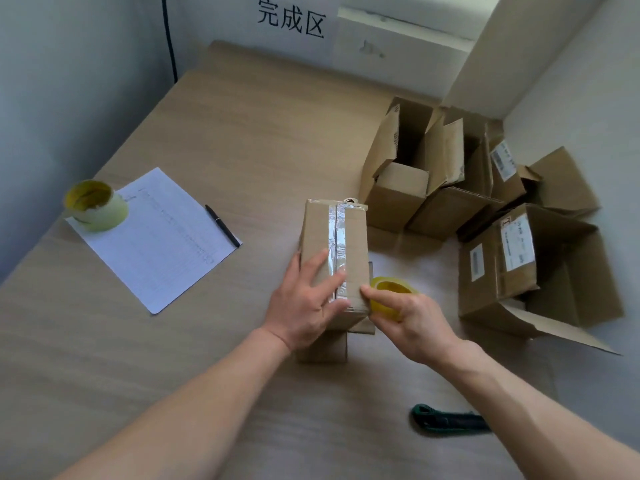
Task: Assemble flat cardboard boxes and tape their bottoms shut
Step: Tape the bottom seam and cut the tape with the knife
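Observation:
A small cardboard box (pixel 355 244) stands bottom-up in the middle of the wooden table (pixel 214 126). A strip of clear tape (pixel 336 233) runs along the seam of its closed flaps. My left hand (pixel 306 299) lies flat on the near end of the box, fingers straight and pressing on the tape. My right hand (pixel 410 318) grips a yellow-cored tape roll (pixel 391 289) at the box's near right corner, its thumb touching the box edge.
Several open cardboard boxes (pixel 491 216) crowd the right side up to the wall. A second tape roll (pixel 95 205) sits on a paper sheet (pixel 159 244) at left, a black pen (pixel 222 225) beside it. A green utility knife (pixel 450 420) lies near my right forearm.

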Available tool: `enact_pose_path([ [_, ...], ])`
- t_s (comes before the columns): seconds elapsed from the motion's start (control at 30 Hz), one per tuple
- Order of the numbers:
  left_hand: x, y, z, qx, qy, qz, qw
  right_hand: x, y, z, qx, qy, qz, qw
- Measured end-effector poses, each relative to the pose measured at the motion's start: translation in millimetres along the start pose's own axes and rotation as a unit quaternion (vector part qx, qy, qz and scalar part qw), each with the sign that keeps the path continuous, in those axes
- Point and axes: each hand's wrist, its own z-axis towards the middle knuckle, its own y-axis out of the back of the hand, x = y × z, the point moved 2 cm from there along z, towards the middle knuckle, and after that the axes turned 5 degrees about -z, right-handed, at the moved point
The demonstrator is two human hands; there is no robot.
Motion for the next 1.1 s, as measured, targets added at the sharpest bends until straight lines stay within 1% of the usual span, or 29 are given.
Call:
enact_pose_path([
  [0.1,15,3,7,0.033,-0.074,0.042,0.996,-4,-2,1,0.008,-0.004,0.019,1.0],
  [0.17,20,5,13,0.049,-0.079,0.024,0.995,-6,-4,3,0.006,0.001,0.026,1.0],
  [0.23,22,5,15,0.058,-0.049,-0.035,0.997,-7,-4,6,0.01,0.004,0.031,0.999],
  [0.33,27,7,17,0.067,0.02,-0.133,0.989,-8,-2,13,0.01,0.025,0.033,0.999],
  [0.4,28,12,19,0.086,0.046,-0.159,0.983,-8,0,16,0.019,0.03,0.032,0.999],
  [0.47,25,18,13,0.113,0.048,-0.157,0.98,-9,1,13,0.031,0.036,0.022,0.999],
  [0.53,19,25,-2,0.111,0.02,-0.117,0.987,-7,-1,1,0.032,0.056,0.027,0.998],
  [0.57,15,29,-9,0.092,-0.019,-0.058,0.994,-6,-4,-7,0.032,0.067,0.034,0.997],
  [0.6,7,32,-15,0.073,-0.064,0.022,0.995,-4,-6,-14,0.033,0.071,0.043,0.996],
  [0.63,-3,32,-15,0.063,-0.103,0.099,0.988,-2,-9,-19,0.03,0.069,0.051,0.996],
  [0.7,-25,29,-3,0.076,-0.141,0.18,0.97,0,-13,-21,0.027,0.062,0.055,0.996],
  [0.77,-44,20,12,0.122,-0.156,0.177,0.964,2,-15,-16,0.036,0.065,0.03,0.997],
  [0.83,-48,12,24,0.209,-0.122,0.131,0.961,1,-15,-15,0.055,0.053,0.009,0.997],
  [0.87,-45,9,28,0.251,-0.104,0.122,0.955,-2,-13,-17,0.067,0.029,0.024,0.997],
  [0.9,-42,8,31,0.276,-0.101,0.127,0.947,-7,-11,-21,0.085,-0.004,0.056,0.995],
  [0.97,-39,7,33,0.289,-0.115,0.145,0.939,-15,-10,-31,0.151,-0.066,0.142,0.976],
  [1.03,-41,5,34,0.295,-0.119,0.152,0.936,-23,-7,-38,0.216,-0.096,0.216,0.947],
  [1.07,-42,5,35,0.3,-0.115,0.153,0.935,-26,-3,-39,0.243,-0.1,0.223,0.939],
  [1.1,-43,4,35,0.304,-0.107,0.15,0.935,-29,4,-37,0.261,-0.092,0.184,0.943],
])
